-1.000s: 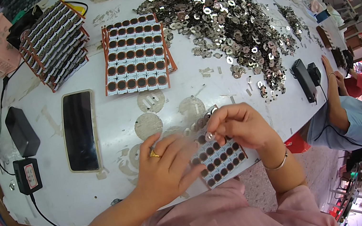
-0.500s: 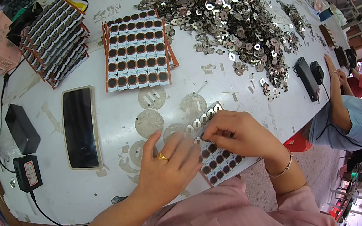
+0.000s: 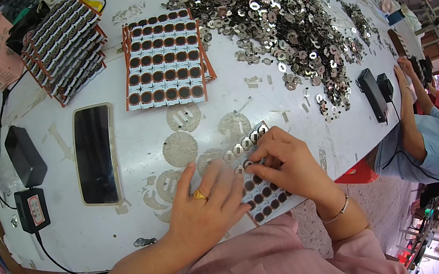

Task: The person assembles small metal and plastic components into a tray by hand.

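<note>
A card sheet (image 3: 271, 199) with rows of round dark pads lies slanted near the table's front edge. Along its far end, shiny slotted metal discs (image 3: 246, 143) sit in a row. My right hand (image 3: 289, 163) is closed over the sheet, thumb and fingers pinching a small round metal disc (image 3: 247, 164) at its surface. At the sheet's left edge is my left hand (image 3: 202, 204), back up, with a gold-coloured ring. Its fingers are apart and partly blurred, with the little finger raised. Whatever lies under its fingertips is hidden.
A large heap of metal discs (image 3: 293, 24) spreads over the far right. Stacked pad sheets (image 3: 162, 62) lie ahead, with a taller stack (image 3: 66, 49) far left. A phone (image 3: 96, 155) and black adapter (image 3: 32, 211) lie left. A co-worker (image 3: 431, 140) sits right.
My right hand has shifted slightly and its fingers have moved, baring more of the small metal disc on the sheet. My left hand stays almost in place. The co-worker's hand has risen.
</note>
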Tool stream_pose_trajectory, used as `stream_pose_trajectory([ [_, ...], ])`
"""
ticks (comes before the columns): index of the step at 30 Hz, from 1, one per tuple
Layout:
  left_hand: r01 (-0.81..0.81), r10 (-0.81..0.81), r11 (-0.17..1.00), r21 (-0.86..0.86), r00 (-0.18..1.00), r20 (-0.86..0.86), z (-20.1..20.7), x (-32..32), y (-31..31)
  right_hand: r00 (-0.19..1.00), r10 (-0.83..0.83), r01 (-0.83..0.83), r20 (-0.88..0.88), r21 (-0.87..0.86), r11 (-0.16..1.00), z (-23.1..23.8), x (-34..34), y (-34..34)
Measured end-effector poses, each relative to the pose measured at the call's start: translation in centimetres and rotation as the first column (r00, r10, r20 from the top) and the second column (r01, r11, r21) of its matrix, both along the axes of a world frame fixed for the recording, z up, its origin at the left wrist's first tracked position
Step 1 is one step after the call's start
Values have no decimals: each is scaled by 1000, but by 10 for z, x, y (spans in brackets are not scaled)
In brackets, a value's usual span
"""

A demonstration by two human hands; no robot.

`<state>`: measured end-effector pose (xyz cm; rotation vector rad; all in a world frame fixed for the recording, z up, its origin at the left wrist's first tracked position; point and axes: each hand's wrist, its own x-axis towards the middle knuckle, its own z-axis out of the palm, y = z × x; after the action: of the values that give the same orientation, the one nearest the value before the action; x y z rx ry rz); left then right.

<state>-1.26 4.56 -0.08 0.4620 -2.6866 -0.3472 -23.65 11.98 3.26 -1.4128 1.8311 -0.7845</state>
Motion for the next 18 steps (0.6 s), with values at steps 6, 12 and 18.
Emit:
stream_pose_trajectory([
  [6,16,-15,999,-32,1000,22,-1,1,2,970,99,-131,-222,-133,982,-4,5,6],
  [12,10,-8,999,-43,999,34,1,1,3,965,108,-136,-238,-108,985,-5,4,7],
  [18,21,-21,1000,-14,1000,-1,-3,-3,2,899,-183,61,-397,-302,951,-2,-58,-13],
])
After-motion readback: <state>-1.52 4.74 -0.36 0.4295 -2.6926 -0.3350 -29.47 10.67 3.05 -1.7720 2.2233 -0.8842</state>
